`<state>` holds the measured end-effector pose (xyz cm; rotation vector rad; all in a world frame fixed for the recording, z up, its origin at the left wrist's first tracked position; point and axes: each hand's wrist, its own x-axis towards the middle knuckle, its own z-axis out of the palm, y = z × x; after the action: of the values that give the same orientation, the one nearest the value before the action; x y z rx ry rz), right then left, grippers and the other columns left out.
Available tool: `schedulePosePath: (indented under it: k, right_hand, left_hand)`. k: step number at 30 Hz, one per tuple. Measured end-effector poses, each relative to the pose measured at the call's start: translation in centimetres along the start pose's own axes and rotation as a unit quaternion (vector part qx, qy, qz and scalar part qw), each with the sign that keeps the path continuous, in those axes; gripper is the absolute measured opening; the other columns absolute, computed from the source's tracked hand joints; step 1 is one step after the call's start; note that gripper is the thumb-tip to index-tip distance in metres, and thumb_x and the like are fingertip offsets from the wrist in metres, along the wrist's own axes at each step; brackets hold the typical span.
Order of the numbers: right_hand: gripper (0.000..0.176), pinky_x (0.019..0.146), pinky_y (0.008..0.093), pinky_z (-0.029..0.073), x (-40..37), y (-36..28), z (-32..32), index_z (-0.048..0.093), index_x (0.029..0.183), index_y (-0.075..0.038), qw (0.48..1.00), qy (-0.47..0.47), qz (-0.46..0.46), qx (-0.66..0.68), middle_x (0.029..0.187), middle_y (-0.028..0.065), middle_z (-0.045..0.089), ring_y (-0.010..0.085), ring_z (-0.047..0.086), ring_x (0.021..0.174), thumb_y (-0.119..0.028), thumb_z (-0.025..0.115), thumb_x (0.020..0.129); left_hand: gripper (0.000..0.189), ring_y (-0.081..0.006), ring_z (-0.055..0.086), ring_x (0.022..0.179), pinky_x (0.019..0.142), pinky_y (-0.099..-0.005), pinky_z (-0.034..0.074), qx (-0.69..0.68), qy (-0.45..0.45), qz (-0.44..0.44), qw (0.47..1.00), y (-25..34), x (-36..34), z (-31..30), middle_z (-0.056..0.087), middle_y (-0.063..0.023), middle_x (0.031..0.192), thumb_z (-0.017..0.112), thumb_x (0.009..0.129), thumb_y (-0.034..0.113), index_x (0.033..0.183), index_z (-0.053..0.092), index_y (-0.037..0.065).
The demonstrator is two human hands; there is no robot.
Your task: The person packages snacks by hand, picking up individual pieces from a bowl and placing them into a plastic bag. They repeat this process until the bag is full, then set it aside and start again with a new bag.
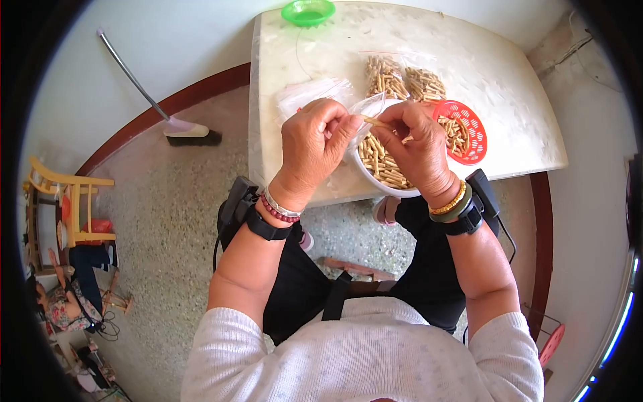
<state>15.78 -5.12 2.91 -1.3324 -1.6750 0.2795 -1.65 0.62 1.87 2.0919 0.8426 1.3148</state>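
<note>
Above a white bowl [366, 169] of short tan stick pieces [385, 164], my two hands come close together. My left hand [311, 144] is closed in a pinch at the edge of a small clear plastic bag [370, 106]; its exact hold is partly hidden by the fingers. Between thumb and fingers of my right hand [418, 144] is one tan stick piece [376, 122], its far end at my left fingertips. Just right of my right hand, a red perforated basket [477, 137] holds more of the pieces.
Two filled clear bags [385, 77] lie behind the bowl. Flat empty plastic bags [315, 92] are stacked to the left. A green dish [308, 11] stands at the table's [536, 127] far edge. A broom [191, 132] leans at the left wall; another person [67, 305] sits far left near a wooden chair [90, 201].
</note>
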Motion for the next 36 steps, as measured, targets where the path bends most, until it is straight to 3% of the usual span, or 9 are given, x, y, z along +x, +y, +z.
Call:
schedulePosePath:
  k: [4, 7, 12, 15, 18, 34, 36]
  right_hand:
    - [0.021, 0.055, 0.0298, 0.046, 0.2, -0.4, 0.3, 0.059, 0.086, -0.005, 0.999, -0.012, -0.048, -0.007, 0.073, 0.0068, 0.059, 0.0182, 0.057, 0.060, -0.009, 0.076, 0.075]
    - [0.022, 0.056, 0.0299, 0.047, 0.1, 0.0, 0.5, 0.059, 0.088, -0.005, 0.998, -0.020, -0.061, 0.000, 0.074, 0.0072, 0.059, 0.0190, 0.058, 0.062, -0.008, 0.076, 0.074]
    - [0.026, 0.058, 0.0273, 0.047, 0.1, -0.4, -0.3, 0.059, 0.096, -0.003, 0.999, -0.017, -0.048, -0.012, 0.074, 0.0045, 0.057, 0.0149, 0.055, 0.064, -0.009, 0.075, 0.077]
    - [0.020, 0.059, 0.0235, 0.044, -0.2, 0.5, 0.0, 0.058, 0.098, 0.000, 0.991, -0.016, 0.029, 0.128, 0.074, 0.0016, 0.055, 0.0076, 0.049, 0.065, -0.015, 0.068, 0.088]
    - [0.019, 0.059, 0.0229, 0.043, -0.2, 0.3, -0.7, 0.059, 0.095, 0.001, 0.985, -0.060, 0.088, 0.135, 0.073, 0.0026, 0.056, 0.0077, 0.049, 0.065, -0.016, 0.065, 0.090]
    - [0.016, 0.063, 0.0191, 0.044, -0.3, 0.9, 0.3, 0.058, 0.099, 0.000, 0.972, -0.027, 0.085, 0.215, 0.078, -0.0015, 0.056, 0.0043, 0.051, 0.071, -0.008, 0.067, 0.088]
    - [0.017, 0.062, 0.0192, 0.044, -0.2, 1.0, 0.4, 0.058, 0.099, -0.001, 0.976, -0.015, 0.062, 0.208, 0.077, -0.0024, 0.054, 0.0043, 0.050, 0.070, -0.008, 0.068, 0.087]
  left_hand:
    - [0.031, -0.0209, 0.049, 0.052, 0.050, -0.0313, 0.040, 0.011, -0.008, 0.028, 0.999, -0.8, -0.2, 0.5, 0.051, -0.0093, 0.059, 0.063, 0.090, 0.023, 0.069, 0.055, 0.002]
    - [0.029, -0.0236, 0.048, 0.052, 0.051, -0.0324, 0.040, -0.075, 0.006, 0.024, 0.997, -1.0, -0.2, 1.1, 0.052, -0.0101, 0.061, 0.059, 0.093, 0.020, 0.071, 0.055, 0.001]
    - [0.022, -0.0166, 0.049, 0.055, 0.052, -0.0291, 0.039, -0.119, 0.006, -0.006, 0.993, -0.6, -0.1, 0.7, 0.055, -0.0090, 0.065, 0.058, 0.093, 0.015, 0.077, 0.057, 0.000]
    - [0.018, -0.0120, 0.049, 0.058, 0.053, -0.0264, 0.040, -0.111, 0.000, -0.026, 0.994, -1.1, -0.2, 0.4, 0.056, -0.0070, 0.067, 0.059, 0.092, 0.013, 0.081, 0.058, -0.001]
    - [0.015, -0.0109, 0.050, 0.059, 0.053, -0.0251, 0.040, -0.127, 0.018, -0.011, 0.992, -1.1, -0.2, 0.7, 0.057, -0.0060, 0.070, 0.059, 0.092, 0.013, 0.084, 0.059, 0.000]
    - [0.010, -0.0126, 0.055, 0.063, 0.057, -0.0256, 0.044, -0.104, 0.027, 0.014, 0.994, -0.6, -0.1, 0.6, 0.060, -0.0072, 0.075, 0.062, 0.090, 0.008, 0.087, 0.060, -0.001]
    - [0.013, -0.0062, 0.053, 0.070, 0.063, -0.0211, 0.044, -0.102, 0.001, 0.001, 0.995, -0.6, -0.2, 0.6, 0.060, -0.0009, 0.077, 0.062, 0.092, 0.012, 0.091, 0.062, -0.001]
